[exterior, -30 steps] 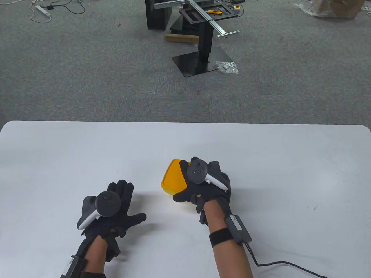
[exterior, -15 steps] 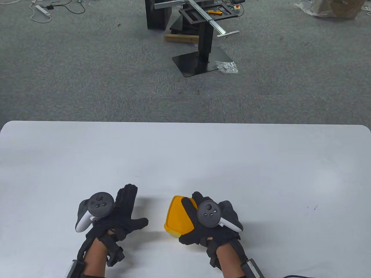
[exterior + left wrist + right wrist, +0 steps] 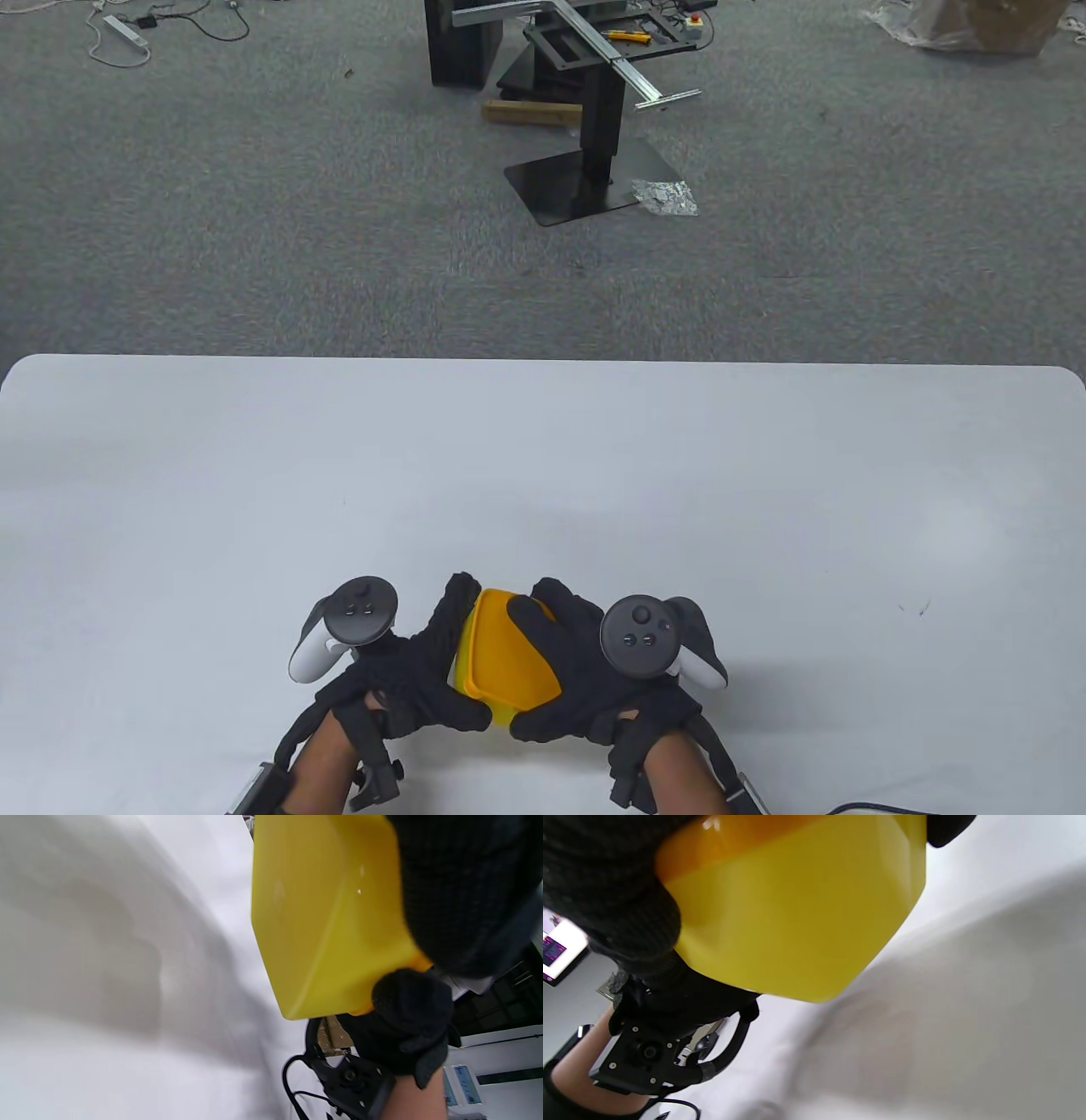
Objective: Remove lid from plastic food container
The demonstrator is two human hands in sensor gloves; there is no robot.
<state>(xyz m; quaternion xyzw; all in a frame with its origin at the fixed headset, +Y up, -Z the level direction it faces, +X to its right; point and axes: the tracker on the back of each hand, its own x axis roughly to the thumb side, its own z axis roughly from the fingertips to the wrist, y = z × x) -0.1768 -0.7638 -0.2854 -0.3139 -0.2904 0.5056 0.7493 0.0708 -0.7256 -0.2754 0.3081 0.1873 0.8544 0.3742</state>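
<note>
Both hands were on it! The yellow container (image 3: 501, 662) sat at the near edge of the worktop (image 3: 543, 475), around six o'clock in the table view, and it had travelled a long way in a second: from mid-worktop, carried in the right hand alone, down toward the person. The left hand (image 3: 416, 671), which had been lying open and idle out at eight o'clock, had swung across and was now wrapped on the container's nine o'clock side, fingers curled over its far edge. The right hand (image 3: 577, 679) gripped the three o'clock side, fingers draped across the orange lid (image 3: 496, 645).

The wrist views backed that up: in the left wrist view the yellow tub (image 3: 322, 925) was off the worktop with gloved fingers (image 3: 407, 1014) hooked under its corner, and the right wrist view showed the same body (image 3: 797, 921) with the darker lid band (image 3: 746, 840) along the top.

The lid looked seated all round, no gap visible. My read: the carry was over and the two-handed hold was the set-up for prying, one hand bracing the tub while the other peels a corner up.
</note>
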